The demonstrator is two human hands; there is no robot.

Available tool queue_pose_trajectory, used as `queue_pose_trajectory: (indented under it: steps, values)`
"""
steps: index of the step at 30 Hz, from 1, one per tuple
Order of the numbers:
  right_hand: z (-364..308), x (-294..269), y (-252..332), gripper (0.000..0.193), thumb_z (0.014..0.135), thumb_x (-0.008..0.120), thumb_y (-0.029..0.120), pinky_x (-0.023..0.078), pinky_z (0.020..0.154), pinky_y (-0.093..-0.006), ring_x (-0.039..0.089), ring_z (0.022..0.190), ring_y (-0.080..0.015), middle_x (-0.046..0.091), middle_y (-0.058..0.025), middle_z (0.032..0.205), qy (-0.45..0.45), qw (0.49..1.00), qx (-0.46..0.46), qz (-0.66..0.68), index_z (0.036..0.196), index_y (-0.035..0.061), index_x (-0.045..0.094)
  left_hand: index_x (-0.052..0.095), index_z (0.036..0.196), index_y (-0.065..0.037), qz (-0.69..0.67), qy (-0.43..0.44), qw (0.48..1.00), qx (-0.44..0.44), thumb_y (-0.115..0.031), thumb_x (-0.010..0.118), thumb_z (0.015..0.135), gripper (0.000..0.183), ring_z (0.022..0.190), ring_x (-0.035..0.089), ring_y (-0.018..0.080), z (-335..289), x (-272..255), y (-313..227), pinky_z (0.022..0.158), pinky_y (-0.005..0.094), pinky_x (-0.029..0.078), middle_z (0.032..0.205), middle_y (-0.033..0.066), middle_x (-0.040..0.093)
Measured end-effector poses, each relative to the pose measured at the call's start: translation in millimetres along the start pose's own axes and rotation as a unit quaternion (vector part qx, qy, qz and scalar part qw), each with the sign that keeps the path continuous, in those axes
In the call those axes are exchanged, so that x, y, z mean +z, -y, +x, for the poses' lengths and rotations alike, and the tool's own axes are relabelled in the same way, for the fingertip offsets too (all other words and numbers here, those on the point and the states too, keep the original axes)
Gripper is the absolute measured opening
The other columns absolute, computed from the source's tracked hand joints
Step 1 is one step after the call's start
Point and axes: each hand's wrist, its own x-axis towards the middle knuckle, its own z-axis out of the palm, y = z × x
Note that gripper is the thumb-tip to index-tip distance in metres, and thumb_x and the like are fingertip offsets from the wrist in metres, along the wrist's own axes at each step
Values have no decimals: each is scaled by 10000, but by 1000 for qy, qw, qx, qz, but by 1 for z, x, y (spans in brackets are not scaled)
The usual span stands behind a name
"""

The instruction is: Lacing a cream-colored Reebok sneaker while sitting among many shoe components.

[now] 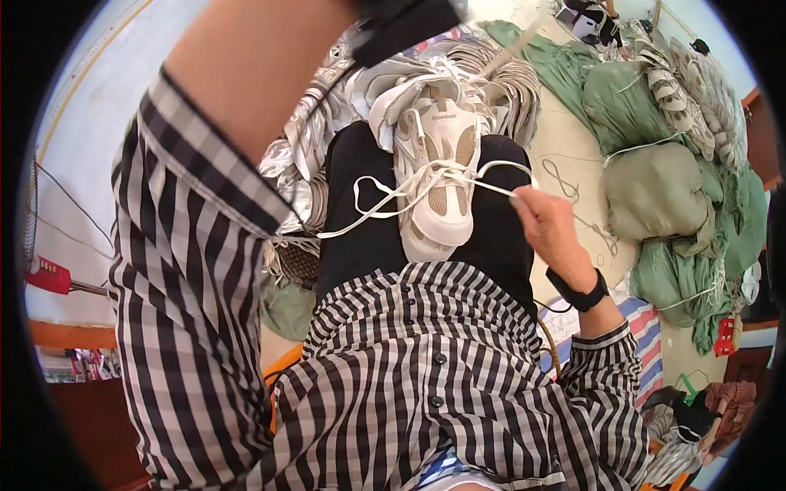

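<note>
The right hand (550,225) has its fingertips pressed together on the white lace (495,189), and this lace runs from the fingers leftward, in a taut line, to the white and beige shoe (446,168). The shoe is left of these fingers, on the lap over the black trousers (348,221). The left hand is outside the view, so I cannot say how its fingers are; the raised left forearm (254,65) hides a part of what lies beyond. Farther from the right fingers, past the shoe, many shoe uppers (516,86) are heaped in overlapping rows. To the right of the fingers, thin loose cord (565,182) lies in loops on the floor. Farther right stand green bundles (659,192), bound with pale cord; their contents are not visible. Nearer the body than the fingers, a striped sheet (643,335) is spread beside the right forearm.
</note>
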Motion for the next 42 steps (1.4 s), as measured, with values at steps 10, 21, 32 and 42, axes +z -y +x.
queue_pose_trajectory:
  steps: [10,21,32,42]
  values:
    - [42,-13,-22,188,986,549,143,397,519,-256,482,550,-94,577,-26,662,-94,971,114,189,1028,29,692,615,1063,-17,-351,211,718,-562,-127,669,847,249,765,656,291,-140,-48,-266,694,413,527,890,164,662]
    - [51,-18,-18,270,1038,519,208,371,520,-201,451,580,-39,593,12,747,-192,913,136,334,1015,7,698,631,983,17,-313,278,650,-634,-166,700,824,251,721,686,284,-178,-28,-288,678,374,543,792,159,693]
    - [42,-14,-17,324,1041,527,268,418,573,-223,501,615,-71,615,-38,787,-187,905,123,360,1046,-18,680,613,920,6,-340,212,654,-642,-83,628,846,117,643,642,294,-172,-22,-280,615,383,488,703,160,640]
    - [31,-1,-19,295,1049,508,247,379,542,-200,468,609,-38,600,9,745,-200,903,145,352,992,19,688,576,886,-21,-325,262,677,-606,-72,596,873,56,722,613,433,-180,-53,-266,635,475,473,704,212,603]
